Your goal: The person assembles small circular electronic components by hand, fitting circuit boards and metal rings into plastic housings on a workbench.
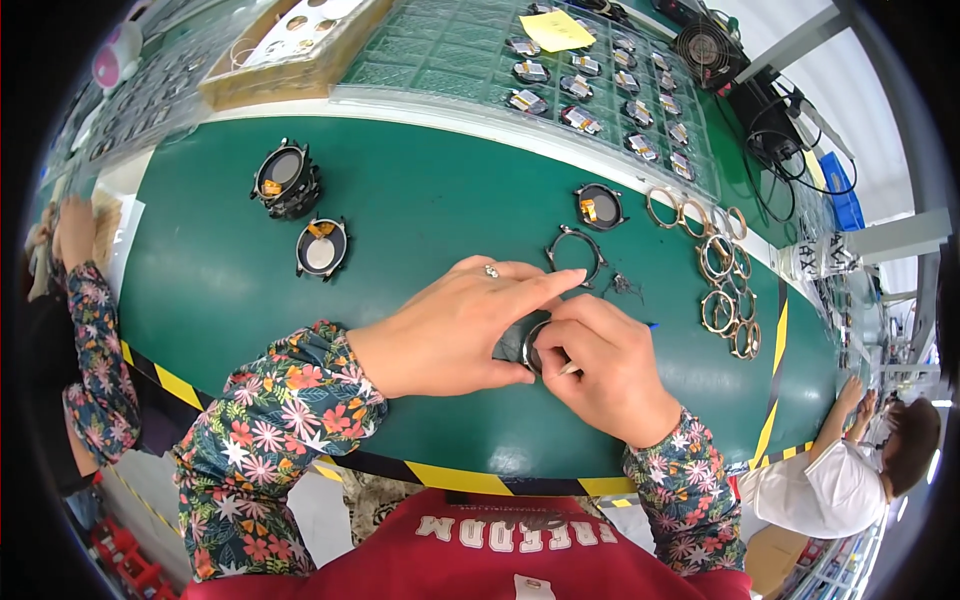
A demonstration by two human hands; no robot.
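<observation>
A round, dark watch case (pixel 530 350) with a shiny rim is gripped by my left hand (pixel 455 325), its thumb below and its fingers over the top. My right hand (pixel 605 365) presses against that case, pinching a thin pale stick (pixel 569 368) whose working end is hidden. Just beyond my left index fingertip lies an open black watch frame (pixel 577 257). Farther back sits a black watch case with an orange flex strip (pixel 598 207). Small dark scraps (pixel 625 287) lie beside the frame.
Left of my hands are a stack of watch cases (pixel 287 180) and a single case (pixel 322 247). Metal watch rings (pixel 718 258) lie to the right. Behind is a clear compartment tray (pixel 430 65) holding watch parts. One person (pixel 830 475) sits at right, another's arm (pixel 100 350) at left.
</observation>
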